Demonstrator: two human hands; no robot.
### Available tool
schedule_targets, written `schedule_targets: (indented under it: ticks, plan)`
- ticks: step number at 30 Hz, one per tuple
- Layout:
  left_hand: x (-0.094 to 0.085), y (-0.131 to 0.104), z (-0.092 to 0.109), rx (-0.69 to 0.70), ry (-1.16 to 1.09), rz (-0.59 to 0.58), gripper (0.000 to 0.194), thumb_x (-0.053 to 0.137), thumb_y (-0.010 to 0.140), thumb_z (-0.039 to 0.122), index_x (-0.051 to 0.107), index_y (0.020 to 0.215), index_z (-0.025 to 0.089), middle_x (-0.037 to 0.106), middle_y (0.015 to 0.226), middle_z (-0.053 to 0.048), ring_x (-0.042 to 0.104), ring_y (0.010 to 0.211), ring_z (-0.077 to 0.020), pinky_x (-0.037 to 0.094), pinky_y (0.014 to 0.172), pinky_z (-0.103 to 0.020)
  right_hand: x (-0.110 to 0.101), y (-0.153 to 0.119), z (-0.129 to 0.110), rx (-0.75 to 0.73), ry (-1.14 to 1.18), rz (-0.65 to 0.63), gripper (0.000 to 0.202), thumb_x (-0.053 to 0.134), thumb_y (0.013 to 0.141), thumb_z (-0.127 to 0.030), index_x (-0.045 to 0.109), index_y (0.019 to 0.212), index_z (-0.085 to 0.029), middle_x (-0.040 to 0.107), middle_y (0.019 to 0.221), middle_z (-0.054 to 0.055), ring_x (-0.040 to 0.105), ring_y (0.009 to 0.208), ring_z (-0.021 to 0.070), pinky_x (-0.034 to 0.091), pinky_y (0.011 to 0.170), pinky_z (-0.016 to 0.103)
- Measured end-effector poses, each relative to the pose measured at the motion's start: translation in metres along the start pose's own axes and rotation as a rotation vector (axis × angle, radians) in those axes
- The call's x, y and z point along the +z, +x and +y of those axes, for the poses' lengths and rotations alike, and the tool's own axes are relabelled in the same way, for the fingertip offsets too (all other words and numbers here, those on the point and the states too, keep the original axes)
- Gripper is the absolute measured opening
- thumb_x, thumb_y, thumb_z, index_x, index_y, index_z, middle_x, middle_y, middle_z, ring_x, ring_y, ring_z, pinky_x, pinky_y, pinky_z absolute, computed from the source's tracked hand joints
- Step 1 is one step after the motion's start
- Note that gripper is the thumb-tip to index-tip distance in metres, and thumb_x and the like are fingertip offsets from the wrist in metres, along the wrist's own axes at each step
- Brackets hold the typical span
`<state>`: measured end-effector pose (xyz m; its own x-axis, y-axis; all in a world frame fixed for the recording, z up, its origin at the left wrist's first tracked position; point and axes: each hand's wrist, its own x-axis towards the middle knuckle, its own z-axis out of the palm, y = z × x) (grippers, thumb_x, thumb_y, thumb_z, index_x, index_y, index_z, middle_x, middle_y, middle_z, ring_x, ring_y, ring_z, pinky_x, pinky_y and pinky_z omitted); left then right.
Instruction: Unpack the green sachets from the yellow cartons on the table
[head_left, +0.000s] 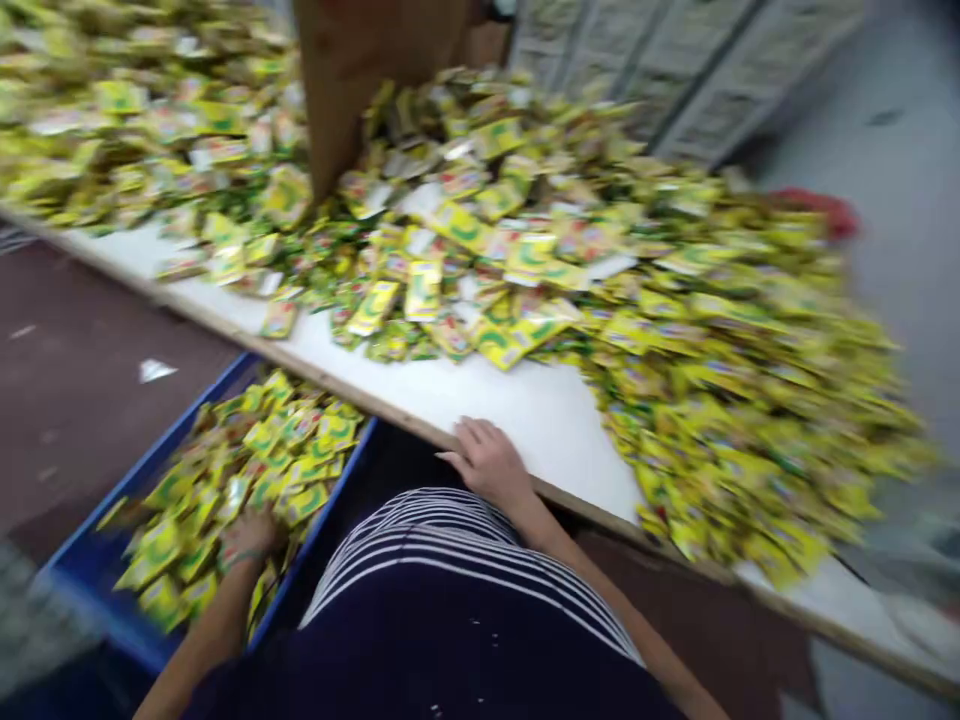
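My left hand [253, 532] reaches down into a blue crate [346, 482] and is among small yellow-and-green packets [311, 440]. Its fingers are blurred and partly hidden there, so whether it grips a packet cannot be told. At the table's front edge, my right hand [491, 462] lies with fingers stretched on the white tabletop [551, 410], holding nothing. A heap of similar yellow packets [517, 255] spreads over the table beyond that hand, some showing pale or reddish faces.
A brown upright board [330, 100] divides the heap from another packet pile [150, 120] at the left. Pale stacked blocks [720, 80] stand behind, beside a grey wall [885, 130]. Something red [821, 212] lies at the heap's right end. A white scrap [156, 370] is on the floor.
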<state>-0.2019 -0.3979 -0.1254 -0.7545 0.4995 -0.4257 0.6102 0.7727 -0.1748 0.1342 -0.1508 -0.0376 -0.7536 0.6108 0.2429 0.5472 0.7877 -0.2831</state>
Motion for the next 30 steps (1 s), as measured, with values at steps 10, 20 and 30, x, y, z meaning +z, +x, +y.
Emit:
schedule_targets:
  ticks: [10,20,30]
  plan:
    - [-0.203,0.027,0.193,0.606,-0.673,0.896,0.035,0.054,0.086,0.036,0.061,0.115,0.017,0.064,0.119,-0.016,0.056,0.118,-0.0339,0.043,0.104,-0.052,-0.025,0.002,0.057,0.288,0.189,0.395,0.029,0.049,0.098,-0.029,0.064,0.121,-0.017,0.069,0.117,0.013,0.06,0.111,0.0248,0.049,0.099,0.041]
    - [-0.215,-0.016,0.397,1.118,-0.139,0.507,0.075,0.072,0.077,0.054,0.048,0.14,0.021,0.04,0.151,-0.02,0.033,0.138,-0.0457,0.034,0.107,-0.057,-0.092,-0.01,0.197,0.663,-0.404,0.247,0.038,0.048,0.087,-0.012,0.062,0.123,-0.011,0.061,0.121,0.022,0.053,0.109,0.0339,0.043,0.092,0.048]
    - [-0.201,0.005,0.373,1.304,-0.155,0.429,0.054,0.051,0.072,0.006,0.06,0.124,0.016,0.056,0.134,-0.014,0.05,0.127,-0.0279,0.041,0.11,-0.042,-0.083,0.001,0.167,0.691,0.241,0.624,0.032,0.054,0.088,-0.035,0.067,0.111,-0.016,0.073,0.101,0.01,0.066,0.089,0.0246,0.052,0.084,0.037]
